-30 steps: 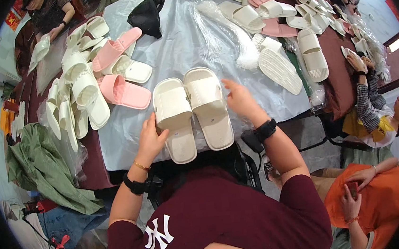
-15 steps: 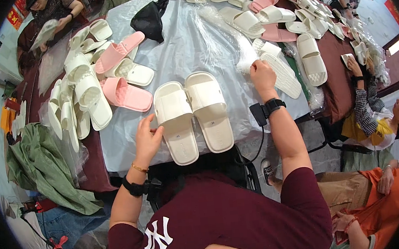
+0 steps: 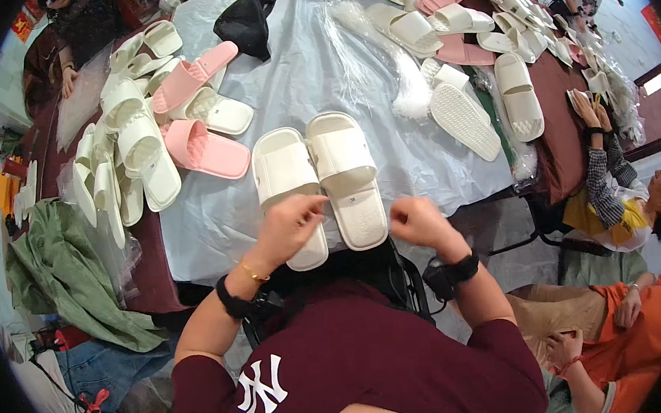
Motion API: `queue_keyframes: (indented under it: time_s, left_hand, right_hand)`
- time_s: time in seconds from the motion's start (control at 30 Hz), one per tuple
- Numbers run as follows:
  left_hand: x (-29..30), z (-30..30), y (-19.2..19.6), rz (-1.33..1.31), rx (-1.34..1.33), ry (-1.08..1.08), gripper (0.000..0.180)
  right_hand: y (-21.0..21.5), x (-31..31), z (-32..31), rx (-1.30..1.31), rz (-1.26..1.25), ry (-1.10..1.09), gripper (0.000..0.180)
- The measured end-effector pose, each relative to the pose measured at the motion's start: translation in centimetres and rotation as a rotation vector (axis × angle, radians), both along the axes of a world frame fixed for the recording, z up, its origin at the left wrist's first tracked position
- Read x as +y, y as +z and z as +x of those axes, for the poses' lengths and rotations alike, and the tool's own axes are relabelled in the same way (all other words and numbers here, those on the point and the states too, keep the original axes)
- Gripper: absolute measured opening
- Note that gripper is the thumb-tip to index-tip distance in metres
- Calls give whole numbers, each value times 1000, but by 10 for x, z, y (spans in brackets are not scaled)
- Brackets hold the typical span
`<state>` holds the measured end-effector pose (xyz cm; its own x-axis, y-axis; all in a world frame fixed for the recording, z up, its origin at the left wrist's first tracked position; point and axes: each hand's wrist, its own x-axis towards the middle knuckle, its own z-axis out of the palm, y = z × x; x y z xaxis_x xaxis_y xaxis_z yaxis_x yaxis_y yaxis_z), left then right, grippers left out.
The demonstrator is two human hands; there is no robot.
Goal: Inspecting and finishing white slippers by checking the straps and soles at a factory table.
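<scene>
A pair of cream slide slippers lies side by side in front of me, toes away: the left slipper (image 3: 284, 163) and the right slipper (image 3: 342, 154). Over the left one's footbed is my left hand (image 3: 294, 224), fingers curled and pressed together, fingertips near the gap between the slippers. What it pinches, if anything, is too small to make out. Just right of the right slipper, my right hand (image 3: 424, 222) is closed with the fingers bent in; anything inside it is hidden. A bundle of thin clear plastic strands (image 3: 412, 93) lies farther off.
Cream slippers (image 3: 140, 137) and pink slippers (image 3: 204, 151) are heaped at left. More slippers (image 3: 409, 30) lie far right, one sole-up slipper (image 3: 464, 120) nearer. A black bag (image 3: 243, 29) rests at the back. Green cloth (image 3: 77, 276) hangs at left. Other people sit around the table.
My right hand has come back from beside the plastic strands to the right slipper, now closed. My left hand has moved right over the left slipper, its fingers curling in.
</scene>
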<state>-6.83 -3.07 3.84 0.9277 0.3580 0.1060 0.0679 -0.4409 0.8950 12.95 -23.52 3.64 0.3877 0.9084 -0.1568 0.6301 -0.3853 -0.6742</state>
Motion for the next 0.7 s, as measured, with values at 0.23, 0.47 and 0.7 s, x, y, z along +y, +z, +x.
queue_keyframes:
  time_s: [0.23, 0.47, 0.7]
  left_hand:
    - [-41, 43, -16, 146, -145, -434, 12]
    - [-35, 26, 8, -46, -103, -416, 9]
    - [7, 3, 16, -593, 45, -170, 14]
  right_hand:
    - [33, -1, -28, 286, 121, 29, 11]
    - [14, 17, -6, 99, 379, 87, 21]
    - [-10, 5, -10, -341, 243, 169, 15]
